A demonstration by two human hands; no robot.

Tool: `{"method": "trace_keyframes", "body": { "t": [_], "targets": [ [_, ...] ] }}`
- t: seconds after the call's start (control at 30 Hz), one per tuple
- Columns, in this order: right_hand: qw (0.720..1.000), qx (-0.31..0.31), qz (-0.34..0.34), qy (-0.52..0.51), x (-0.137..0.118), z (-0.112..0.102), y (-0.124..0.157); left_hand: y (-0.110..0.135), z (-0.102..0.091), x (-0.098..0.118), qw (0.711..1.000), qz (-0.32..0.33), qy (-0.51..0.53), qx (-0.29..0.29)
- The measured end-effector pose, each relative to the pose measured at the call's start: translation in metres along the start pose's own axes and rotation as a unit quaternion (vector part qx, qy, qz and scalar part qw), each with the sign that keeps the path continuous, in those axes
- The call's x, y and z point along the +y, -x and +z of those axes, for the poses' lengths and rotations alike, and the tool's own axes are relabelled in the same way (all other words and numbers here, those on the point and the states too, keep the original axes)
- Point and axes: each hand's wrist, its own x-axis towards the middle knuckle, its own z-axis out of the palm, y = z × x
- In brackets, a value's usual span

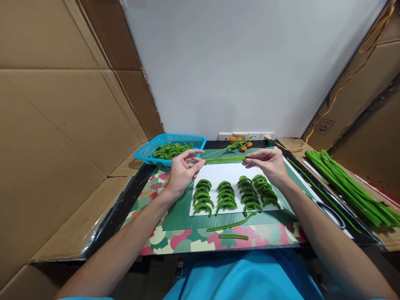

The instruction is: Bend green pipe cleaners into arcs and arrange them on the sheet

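Note:
A green pipe cleaner (223, 159), perhaps more than one side by side, is stretched level between my two hands above the white sheet (225, 171). My left hand (185, 168) pinches its left end between thumb and fingers. At the other end, my right hand (265, 162) grips it with the fingertips. Below them, curved green pipe cleaner pieces (227, 196) lie on the sheet in several columns. Nearer to me are a long loose piece (231, 225) and a short straight piece (233, 236).
A blue basket (146, 157) of green pieces stands back left. Orange flowers (242, 143) on green stems lie by the wall sockets (254, 136). At right are a bundle of long pipe cleaners (353, 187) and scissors (333, 214), partly hidden by my arm. Cardboard walls (56, 125) flank the table.

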Motion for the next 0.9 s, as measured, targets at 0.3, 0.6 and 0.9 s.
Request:
{"method": "trace_keyframes", "body": {
  "t": [0.3,0.6,0.9],
  "targets": [
    [1.0,0.004,-0.024,0.005,0.0044,-0.0032,-0.0008,0.0009,0.0054,0.0011,1.0,-0.006,0.018,0.01],
    [0.999,0.021,-0.029,-0.001,0.0038,0.0005,-0.0007,0.0015,0.0058,0.0012,1.0,-0.006,0.012,0.006],
    [0.999,0.025,-0.042,0.005,0.0026,0.0025,0.0001,0.0024,0.0074,-0.0002,1.0,0.012,0.009,0.017]
  ]
}}
